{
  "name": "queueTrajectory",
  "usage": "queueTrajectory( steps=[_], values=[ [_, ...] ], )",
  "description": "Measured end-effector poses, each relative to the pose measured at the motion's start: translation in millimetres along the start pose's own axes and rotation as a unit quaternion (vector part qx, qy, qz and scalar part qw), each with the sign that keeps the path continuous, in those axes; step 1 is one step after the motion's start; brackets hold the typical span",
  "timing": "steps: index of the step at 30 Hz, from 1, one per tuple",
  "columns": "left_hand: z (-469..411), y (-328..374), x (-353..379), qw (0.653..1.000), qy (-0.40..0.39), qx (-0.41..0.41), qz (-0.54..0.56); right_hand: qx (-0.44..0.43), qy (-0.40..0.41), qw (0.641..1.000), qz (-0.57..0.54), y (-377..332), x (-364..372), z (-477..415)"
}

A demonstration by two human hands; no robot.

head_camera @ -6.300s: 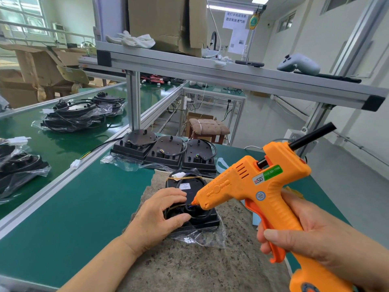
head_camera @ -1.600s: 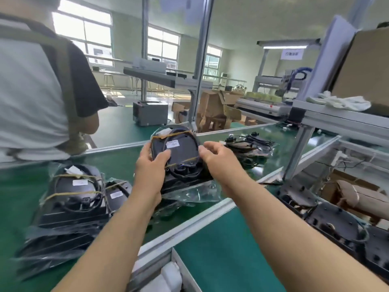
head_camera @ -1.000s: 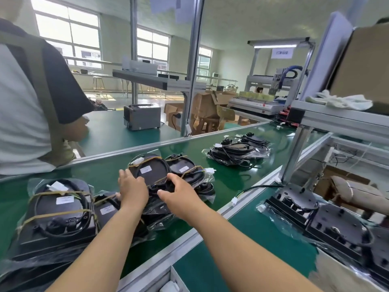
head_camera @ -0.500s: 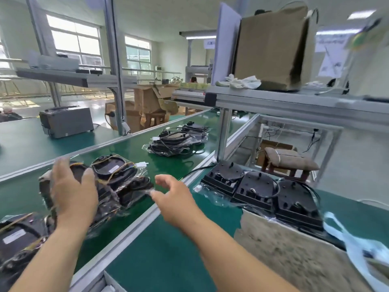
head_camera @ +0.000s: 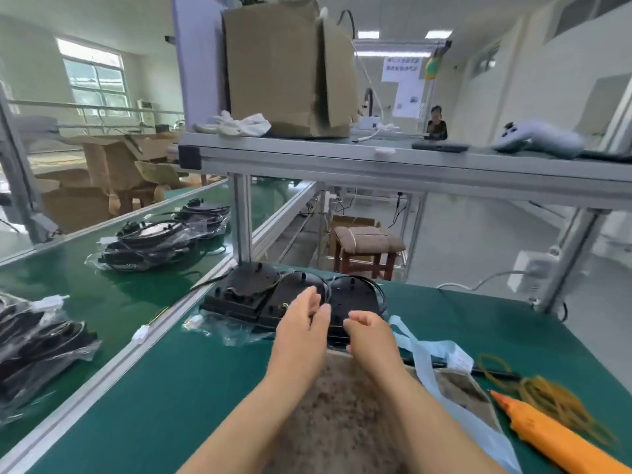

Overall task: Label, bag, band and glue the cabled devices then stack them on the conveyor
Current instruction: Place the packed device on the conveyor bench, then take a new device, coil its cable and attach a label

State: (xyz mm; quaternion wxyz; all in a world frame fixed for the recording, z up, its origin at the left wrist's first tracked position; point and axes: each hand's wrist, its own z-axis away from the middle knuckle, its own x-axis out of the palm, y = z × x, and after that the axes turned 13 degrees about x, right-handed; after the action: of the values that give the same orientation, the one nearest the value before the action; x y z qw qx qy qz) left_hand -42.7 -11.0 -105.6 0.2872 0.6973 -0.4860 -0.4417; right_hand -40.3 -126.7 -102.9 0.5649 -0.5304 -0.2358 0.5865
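Both hands are out over the slab (head_camera: 342, 408), with the glue gun (head_camera: 554, 439) and rubber bands (head_camera: 547, 398) off to my right. My left hand (head_camera: 301, 326) has loosely straight fingers and holds nothing. My right hand (head_camera: 371, 333) has its fingers curled, and I cannot tell whether they grip anything. Just ahead, three devices (head_camera: 290, 289) sit in a left-to-right row on the desk (head_camera: 205, 388). My right hand is nearest the rightmost device (head_camera: 355, 299), at its near edge. Bagged devices (head_camera: 150, 241) lie on the conveyor (head_camera: 113, 302), far left.
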Motion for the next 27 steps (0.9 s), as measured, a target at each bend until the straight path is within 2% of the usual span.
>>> queueTrajectory(
  steps=[3, 6, 14, 17, 22, 27],
  values=[
    [-8.8, -3.1, 41.0, 0.994, -0.086, -0.033, -0.065, 0.021, 0.048, 0.999, 0.006, 19.0, -17.4, -18.8],
    [-18.9, -8.7, 59.7, 0.981, -0.117, -0.063, -0.139, 0.028, 0.077, 0.997, -0.013, 26.4, -26.6, -33.1],
    [-31.5, -26.3, 73.7, 0.942, -0.167, -0.068, -0.283, 0.062, 0.005, 0.993, 0.099, 25.4, -30.8, -52.1],
    [-28.2, -28.7, 78.6, 0.928, -0.187, -0.070, -0.314, 0.055, 0.000, 0.991, 0.123, 26.2, -29.2, -54.2],
    [-38.9, -20.9, 72.3, 0.933, -0.151, -0.078, -0.316, 0.045, 0.039, 0.995, 0.076, 22.7, -32.4, -58.2],
    [-50.1, -12.2, 60.4, 0.973, -0.067, -0.072, -0.208, 0.037, 0.073, 0.992, -0.094, 15.0, -37.5, -60.3]
  ],
)
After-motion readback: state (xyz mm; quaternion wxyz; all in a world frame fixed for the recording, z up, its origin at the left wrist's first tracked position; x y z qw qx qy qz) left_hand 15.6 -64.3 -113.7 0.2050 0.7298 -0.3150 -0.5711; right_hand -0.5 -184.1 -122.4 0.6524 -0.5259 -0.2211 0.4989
